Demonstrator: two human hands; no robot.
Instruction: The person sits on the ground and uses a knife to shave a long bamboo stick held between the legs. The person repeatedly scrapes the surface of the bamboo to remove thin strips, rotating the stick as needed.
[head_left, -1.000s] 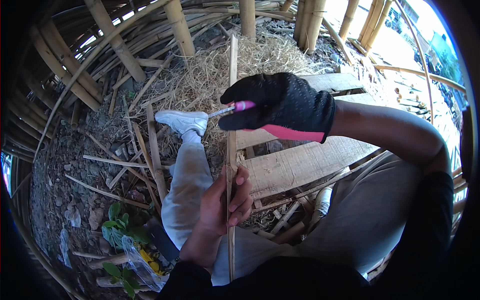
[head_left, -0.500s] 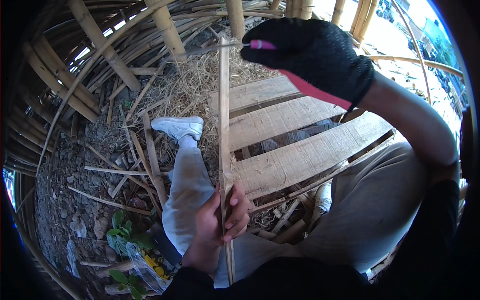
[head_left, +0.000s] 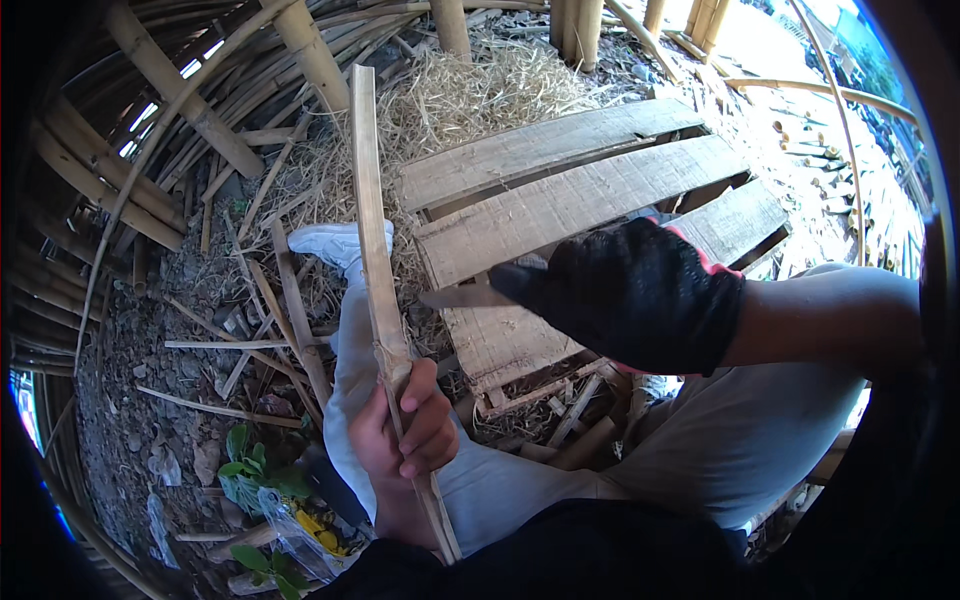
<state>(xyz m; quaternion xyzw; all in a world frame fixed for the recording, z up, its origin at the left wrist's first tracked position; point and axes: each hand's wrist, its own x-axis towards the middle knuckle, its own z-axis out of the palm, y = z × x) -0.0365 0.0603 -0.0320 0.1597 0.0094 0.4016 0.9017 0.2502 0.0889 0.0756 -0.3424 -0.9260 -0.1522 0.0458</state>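
Your bare left hand [head_left: 405, 435] is closed around a bamboo strip [head_left: 372, 230]. Your gloved right hand [head_left: 630, 295] grips a knife [head_left: 465, 296] beside it.

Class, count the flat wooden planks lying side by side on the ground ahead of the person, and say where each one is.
3. The far plank lies nearest the straw, the middle plank beside it, and the near plank runs under the gloved right hand. More may be hidden beneath.

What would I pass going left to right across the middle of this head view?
Bamboo poles → white shoe → bamboo strip in the left hand → knife blade → gloved right hand.
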